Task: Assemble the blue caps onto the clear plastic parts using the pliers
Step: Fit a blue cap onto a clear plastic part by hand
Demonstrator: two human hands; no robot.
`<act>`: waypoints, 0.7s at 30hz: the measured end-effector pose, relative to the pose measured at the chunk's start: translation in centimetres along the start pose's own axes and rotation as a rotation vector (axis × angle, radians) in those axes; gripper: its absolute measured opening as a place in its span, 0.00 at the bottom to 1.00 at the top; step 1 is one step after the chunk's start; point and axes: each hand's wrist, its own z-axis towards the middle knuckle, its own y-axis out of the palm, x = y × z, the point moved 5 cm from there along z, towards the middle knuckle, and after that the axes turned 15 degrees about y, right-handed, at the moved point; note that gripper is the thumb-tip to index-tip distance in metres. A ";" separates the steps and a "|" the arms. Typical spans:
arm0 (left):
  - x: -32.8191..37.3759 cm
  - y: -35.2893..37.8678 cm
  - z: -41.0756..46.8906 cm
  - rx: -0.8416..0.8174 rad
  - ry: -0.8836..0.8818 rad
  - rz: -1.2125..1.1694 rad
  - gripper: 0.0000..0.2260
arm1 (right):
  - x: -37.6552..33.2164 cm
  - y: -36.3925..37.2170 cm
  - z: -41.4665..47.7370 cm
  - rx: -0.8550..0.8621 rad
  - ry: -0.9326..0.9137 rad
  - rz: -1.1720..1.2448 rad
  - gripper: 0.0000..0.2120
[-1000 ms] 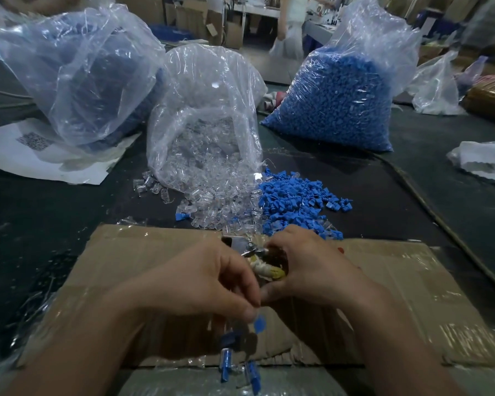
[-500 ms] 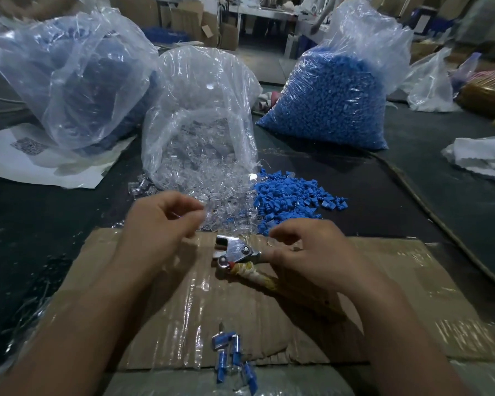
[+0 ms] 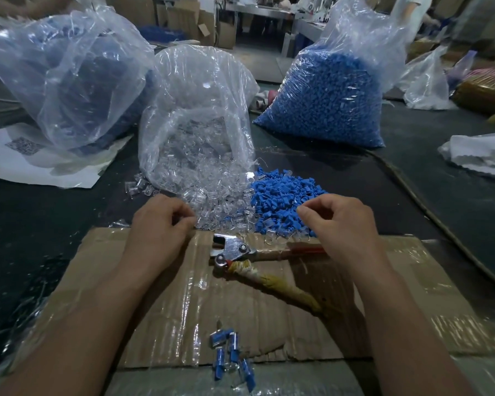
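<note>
My left hand [image 3: 160, 227] is at the near edge of the loose clear plastic parts [image 3: 212, 212], its thumb and fingertips pinching a small clear part. My right hand [image 3: 340, 224] hovers over the pile of loose blue caps [image 3: 280, 195]. Its fingers are curled and thumb and forefinger meet, with no cap visible between them. The pliers [image 3: 235, 250] lie untouched on the cardboard sheet [image 3: 412, 295] between my hands, with one handle wrapped in yellow tape and the jaws pointing left. Several finished blue-capped pieces [image 3: 229, 352] lie at the near edge.
An open bag of clear parts [image 3: 197, 118] stands behind the piles. A full bag of blue caps [image 3: 326, 98] stands at the back right and another plastic bag [image 3: 69, 81] at the back left. White paper [image 3: 17, 164] lies far left. A person stands in the background.
My right hand let go of the pliers and moved up to the blue caps. My left hand closed its fingers at the clear parts. The pliers now lie on the cardboard.
</note>
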 end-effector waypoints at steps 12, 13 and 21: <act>2.7 -0.3 -1.1 0.081 -0.096 -0.654 0.05 | 1.3 2.4 1.6 0.008 0.005 -0.205 0.15; 2.8 -0.3 -1.1 0.078 -0.098 -0.676 0.04 | 1.2 2.8 1.7 -0.008 -0.001 -0.234 0.17; 3.2 -0.2 -1.1 0.057 -0.104 -0.793 0.06 | 0.5 3.9 1.8 -0.025 -0.086 -0.262 0.09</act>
